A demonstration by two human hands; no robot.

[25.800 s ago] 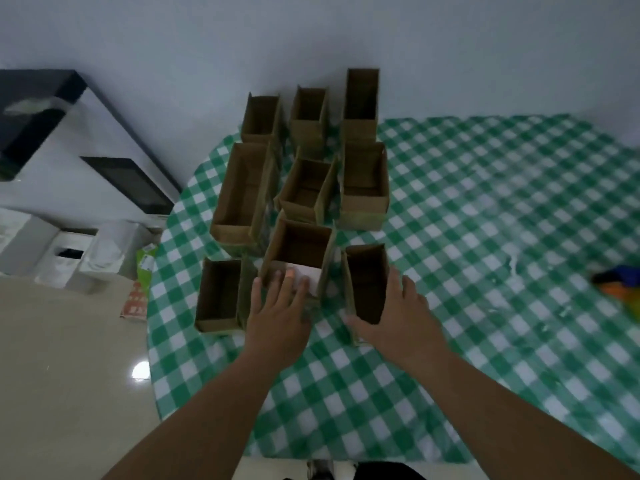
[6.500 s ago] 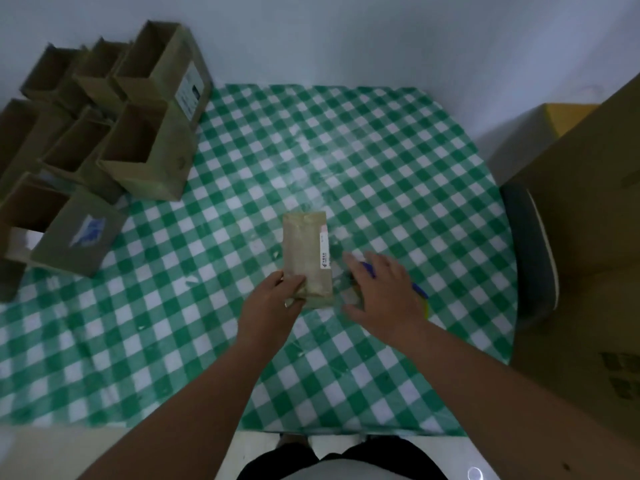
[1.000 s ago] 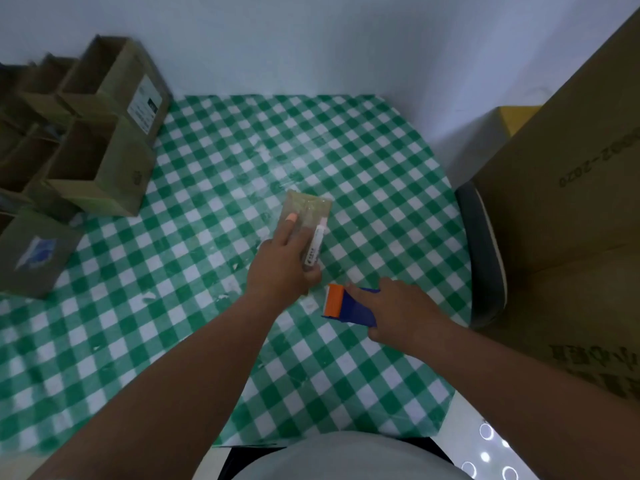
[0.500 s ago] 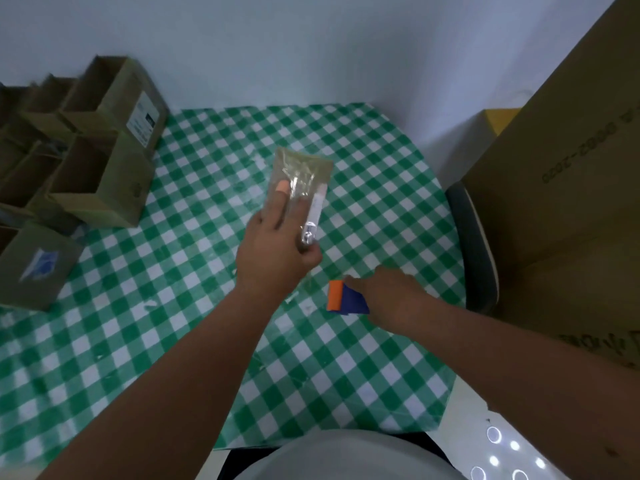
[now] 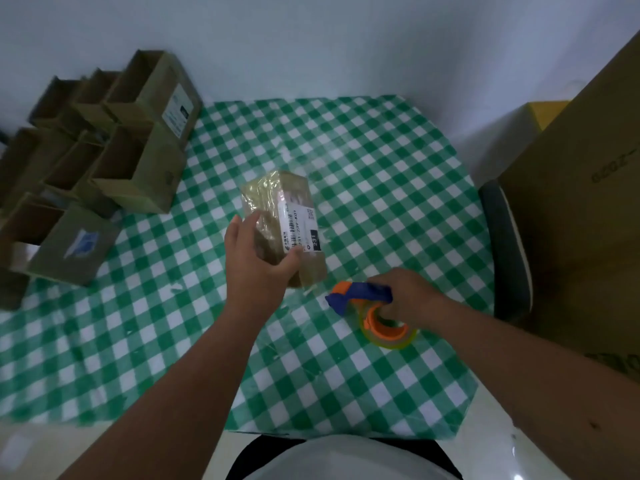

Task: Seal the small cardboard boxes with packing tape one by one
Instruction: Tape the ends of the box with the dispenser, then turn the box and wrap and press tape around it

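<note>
A small closed cardboard box point(image 5: 277, 195), shiny with clear tape and bearing a white label, is lifted off the checked tablecloth point(image 5: 363, 161). My left hand point(image 5: 254, 258) grips it from the near left, fingers on its side and thumb under the label. To the right, my right hand point(image 5: 408, 294) holds the blue and orange tape dispenser point(image 5: 367, 299) low over the table, with the clear tape roll on its orange hub toward me.
Several open small cardboard boxes point(image 5: 138, 161) crowd the table's far left corner. A big cardboard carton point(image 5: 581, 209) stands at the right, with a dark chair edge point(image 5: 505, 251) beside the table. A white wall runs behind.
My left hand has turned the box so its label faces up and brought it lower and nearer. The right hand has shifted right with the dispenser, whose tape roll now shows.
</note>
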